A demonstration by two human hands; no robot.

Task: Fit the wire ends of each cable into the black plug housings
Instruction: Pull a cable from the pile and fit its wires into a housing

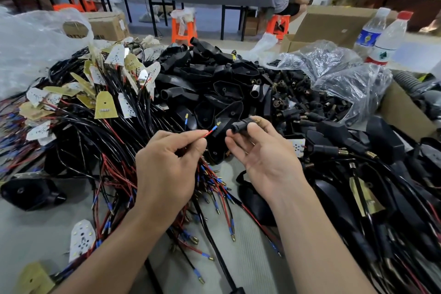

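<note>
My left hand point(167, 162) pinches a red wire point(208, 132) whose blue sleeve and brass tip point right. A second wire end with a blue sleeve point(186, 119) sticks up just above it. A small gap to the right, my right hand point(260, 150) holds a black plug housing point(241, 125) between thumb and fingers, its open end facing the wire tip. Wire tip and housing are apart. Under my hands lies a bundle of black, red and blue-sleeved cables point(214, 188).
A heap of black housings point(214, 83) fills the middle. Cables with white and yellow boards point(105, 102) lie left, finished cables point(358, 174) right. A plastic bag of connectors point(334, 88), a cardboard box point(401, 112) and two bottles point(381, 36) stand at the right. A person sits behind.
</note>
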